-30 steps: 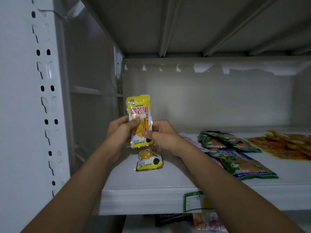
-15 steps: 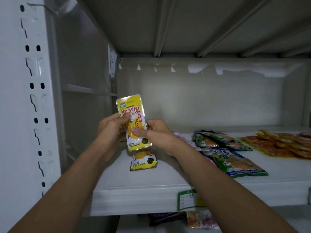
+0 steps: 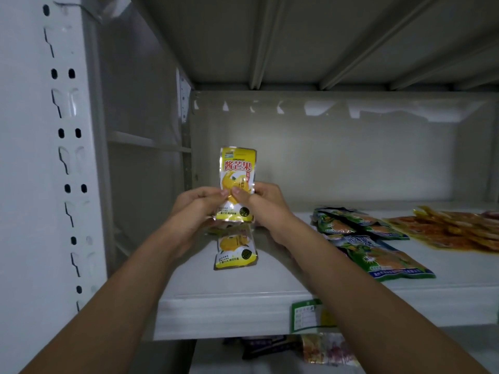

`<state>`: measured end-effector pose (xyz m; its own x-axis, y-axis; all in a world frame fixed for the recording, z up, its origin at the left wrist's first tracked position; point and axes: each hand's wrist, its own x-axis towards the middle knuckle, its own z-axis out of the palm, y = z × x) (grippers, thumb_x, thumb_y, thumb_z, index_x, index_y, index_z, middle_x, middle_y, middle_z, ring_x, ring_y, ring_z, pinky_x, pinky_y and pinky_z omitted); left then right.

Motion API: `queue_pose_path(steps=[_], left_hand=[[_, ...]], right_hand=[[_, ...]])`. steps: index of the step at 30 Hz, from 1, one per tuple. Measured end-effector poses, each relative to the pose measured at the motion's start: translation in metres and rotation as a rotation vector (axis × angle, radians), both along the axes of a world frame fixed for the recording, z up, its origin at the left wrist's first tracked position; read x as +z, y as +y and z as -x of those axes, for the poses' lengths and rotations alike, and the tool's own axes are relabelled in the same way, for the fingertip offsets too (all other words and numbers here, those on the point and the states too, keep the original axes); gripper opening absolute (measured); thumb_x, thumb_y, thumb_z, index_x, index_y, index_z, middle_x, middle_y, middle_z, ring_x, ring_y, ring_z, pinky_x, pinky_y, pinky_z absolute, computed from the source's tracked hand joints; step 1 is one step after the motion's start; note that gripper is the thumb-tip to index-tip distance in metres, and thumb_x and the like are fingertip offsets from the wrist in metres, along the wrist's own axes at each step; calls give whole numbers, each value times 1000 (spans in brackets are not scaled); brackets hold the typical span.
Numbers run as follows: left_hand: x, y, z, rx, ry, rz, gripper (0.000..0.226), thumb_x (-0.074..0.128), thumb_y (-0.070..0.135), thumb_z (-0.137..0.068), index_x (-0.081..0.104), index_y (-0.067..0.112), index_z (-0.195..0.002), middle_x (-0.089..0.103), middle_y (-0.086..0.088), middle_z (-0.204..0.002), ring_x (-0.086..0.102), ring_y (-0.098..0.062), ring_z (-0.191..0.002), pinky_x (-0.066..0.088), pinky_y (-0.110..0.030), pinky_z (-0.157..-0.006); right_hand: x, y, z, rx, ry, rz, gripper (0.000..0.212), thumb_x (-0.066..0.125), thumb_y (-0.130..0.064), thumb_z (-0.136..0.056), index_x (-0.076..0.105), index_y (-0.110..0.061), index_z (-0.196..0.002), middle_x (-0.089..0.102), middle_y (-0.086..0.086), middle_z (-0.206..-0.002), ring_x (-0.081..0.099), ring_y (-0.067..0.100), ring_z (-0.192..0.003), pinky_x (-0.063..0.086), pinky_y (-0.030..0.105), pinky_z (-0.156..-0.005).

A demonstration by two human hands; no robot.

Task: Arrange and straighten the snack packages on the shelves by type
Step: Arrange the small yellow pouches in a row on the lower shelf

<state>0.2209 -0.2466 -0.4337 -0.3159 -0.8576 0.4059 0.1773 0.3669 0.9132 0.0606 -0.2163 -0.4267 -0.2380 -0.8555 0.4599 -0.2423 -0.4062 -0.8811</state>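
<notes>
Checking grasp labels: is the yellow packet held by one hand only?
No, both the left hand and right hand pinch the upright yellow packet above the shelf.

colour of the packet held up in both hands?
Yellow packet with a white panel and red lettering; head view.

One head-worn wide-angle view, close in on a shelf bay

The camera looks forward and slightly down into the white metal shelf (image 3: 243,300), near enough that both forearms run up from the bottom edge to the left hand (image 3: 194,209) and right hand (image 3: 264,203) at mid-frame; the perforated upright (image 3: 64,168) fills the left side, the shelf underside the top, and a lower shelf shows at the bottom edge
</notes>
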Motion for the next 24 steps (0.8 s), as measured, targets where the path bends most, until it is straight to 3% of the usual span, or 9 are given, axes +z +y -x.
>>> queue_pose_path(steps=[2, 4, 6, 8, 11, 14, 16, 20, 24], left_hand=[[-2, -1, 1, 7, -72, 31, 21, 70, 20, -99, 76, 2, -107, 80, -12, -103, 76, -31, -103, 60, -44, -94], [-4, -1, 1, 38, -101, 61, 18, 68, 17, -100, 76, 2, -103, 81, -11, -100, 77, -29, -100, 62, -42, -92], [-4, -2, 1, 72, -126, 75, 13, 67, 13, -101, 77, 5, -101, 81, -9, -95, 78, -25, -93, 63, -36, -84], [-5, -2, 1, 85, -163, 95, 11, 67, 10, -101, 77, 7, -98, 81, -6, -91, 78, -23, -88, 63, -31, -76], [-6, -2, 2, 43, -188, 90, 10, 67, 9, -100, 77, 7, -98, 81, -7, -94, 78, -24, -92, 62, -34, -81], [-5, 0, 3, -34, -150, 62, 14, 69, 14, -99, 75, 4, -107, 80, -11, -104, 77, -24, -97, 62, -40, -88], [-4, -1, 2, -12, -118, 73, 16, 70, 16, -98, 75, 3, -106, 80, -12, -102, 76, -25, -94, 62, -39, -86], [-2, 0, 0, 15, -87, 54, 23, 77, 15, -91, 72, -3, -104, 80, -15, -98, 78, -30, -90, 64, -37, -79], [-2, 4, 3, 5, -151, 51, 22, 81, 17, -88, 73, 1, -100, 80, -15, -96, 78, -27, -85, 62, -38, -79]], right_hand=[[2, 4, 1, 18, -30, -9, 14, 75, -27, -97, 79, -16, -105, 81, -1, -91, 75, 6, -70, 56, 19, -58], [4, 7, 1, 51, -65, -29, 16, 72, -26, -99, 77, -16, -109, 79, -3, -88, 72, 1, -60, 49, 13, -47], [6, 8, -1, 73, -112, -13, 19, 69, -25, -101, 77, -14, -115, 80, -3, -92, 74, 4, -66, 53, 16, -53], [7, 5, 0, 46, -130, 43, 19, 69, -19, -101, 78, -13, -116, 81, 1, -102, 78, 13, -83, 61, 25, -69], [5, 2, 3, 20, -152, 81, 12, 73, -14, -97, 79, -13, -108, 82, 3, -100, 79, 18, -86, 64, 33, -79], [3, 1, 2, 39, -135, 36, 8, 74, -14, -97, 78, -13, -103, 81, 7, -99, 78, 20, -83, 65, 36, -77], [2, 1, -1, 60, -124, 15, 11, 74, -16, -97, 77, -12, -107, 81, 8, -100, 78, 20, -82, 65, 35, -74], [7, 4, -2, 78, -162, 38, 20, 73, -17, -98, 76, -9, -116, 81, 8, -104, 79, 26, -91, 65, 41, -82], [7, 7, 2, 26, -184, 54, 19, 73, -18, -98, 77, -4, -109, 81, 13, -98, 77, 22, -77, 59, 24, -58]])
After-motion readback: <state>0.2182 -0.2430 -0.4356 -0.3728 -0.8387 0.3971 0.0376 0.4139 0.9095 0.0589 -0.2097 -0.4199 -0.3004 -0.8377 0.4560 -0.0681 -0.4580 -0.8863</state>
